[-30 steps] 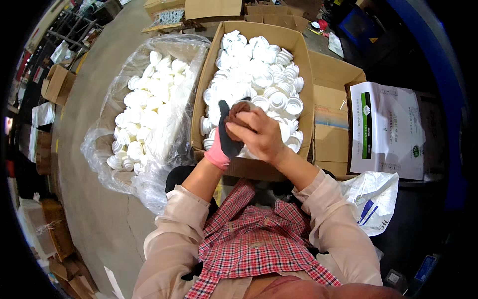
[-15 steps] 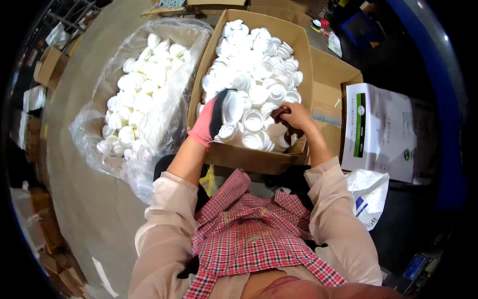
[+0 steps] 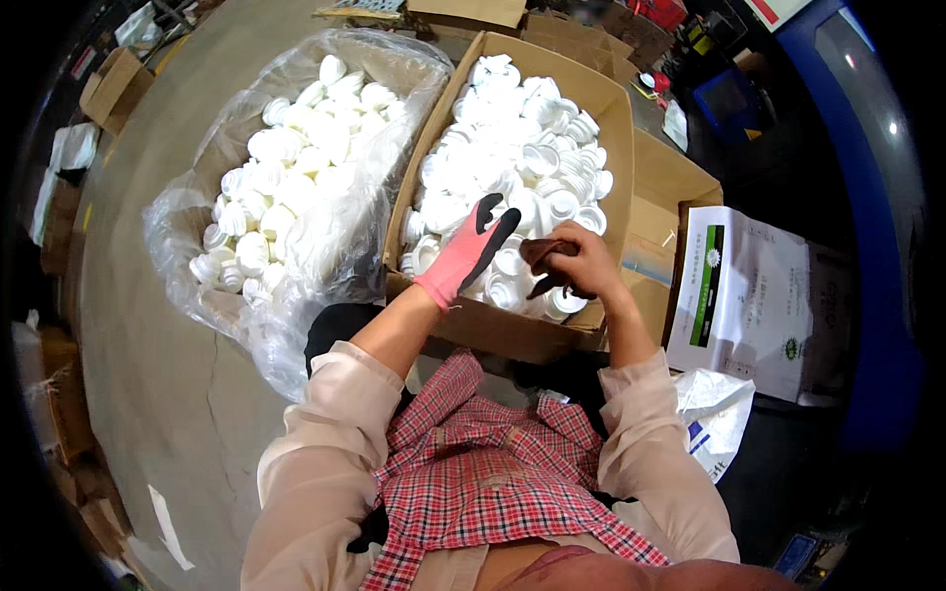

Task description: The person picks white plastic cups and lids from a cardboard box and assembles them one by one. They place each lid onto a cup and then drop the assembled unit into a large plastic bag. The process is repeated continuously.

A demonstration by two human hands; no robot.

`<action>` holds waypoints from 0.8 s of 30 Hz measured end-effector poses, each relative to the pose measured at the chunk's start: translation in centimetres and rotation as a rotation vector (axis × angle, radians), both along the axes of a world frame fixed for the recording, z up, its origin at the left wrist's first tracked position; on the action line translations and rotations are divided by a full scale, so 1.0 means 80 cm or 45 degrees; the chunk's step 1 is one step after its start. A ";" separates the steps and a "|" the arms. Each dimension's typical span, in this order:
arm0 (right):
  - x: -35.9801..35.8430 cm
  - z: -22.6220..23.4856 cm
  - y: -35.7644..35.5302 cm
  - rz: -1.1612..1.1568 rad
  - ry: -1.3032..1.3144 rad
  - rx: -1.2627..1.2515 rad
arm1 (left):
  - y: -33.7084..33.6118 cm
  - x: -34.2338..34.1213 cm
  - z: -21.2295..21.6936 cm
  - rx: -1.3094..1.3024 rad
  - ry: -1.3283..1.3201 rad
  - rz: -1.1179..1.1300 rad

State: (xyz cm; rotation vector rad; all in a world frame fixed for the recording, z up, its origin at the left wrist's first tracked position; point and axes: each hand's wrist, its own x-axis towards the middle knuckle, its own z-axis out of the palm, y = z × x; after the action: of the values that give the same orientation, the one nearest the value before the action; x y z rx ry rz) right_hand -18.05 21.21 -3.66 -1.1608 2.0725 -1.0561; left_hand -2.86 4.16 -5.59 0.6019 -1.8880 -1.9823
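My left hand (image 3: 467, 256), in a pink glove with black fingers, reaches over the near part of a cardboard box (image 3: 416, 177) full of white round plastic parts (image 3: 537, 163). Its fingers are apart, with no part in them. Just to its right, my bare right hand (image 3: 583, 264) is closed around a dark brown thing (image 3: 542, 258) whose exact kind I cannot make out. White ringed parts lie under and around both hands.
Left of the box stands a clear plastic bag (image 3: 335, 236) with more white rounded parts (image 3: 296, 167). A second cardboard box (image 3: 655, 212) and a white printed carton (image 3: 754, 286) are to the right. A white bag (image 3: 714, 409) lies below the carton.
The white part that was in my left hand is no longer there; its fingers have spread. My right hand still holds the brown thing, now nearer the left hand. The view has shifted slightly.
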 end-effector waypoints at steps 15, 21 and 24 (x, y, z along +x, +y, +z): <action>0.087 0.069 -0.032 0.289 0.538 -0.368 | -0.003 0.027 0.005 0.138 0.308 -0.219; 0.058 0.085 -0.015 0.233 0.946 -0.417 | -0.004 -0.004 0.054 -0.755 0.396 -0.341; 0.060 0.091 -0.023 0.131 0.994 -0.599 | 0.012 -0.012 0.029 -0.338 0.373 -0.455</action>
State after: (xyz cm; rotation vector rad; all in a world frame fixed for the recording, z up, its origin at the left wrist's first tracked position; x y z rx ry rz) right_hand -13.28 19.37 3.60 -2.1661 2.3270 -1.1986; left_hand -3.79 5.13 -3.24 -0.1026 -2.1246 -1.8413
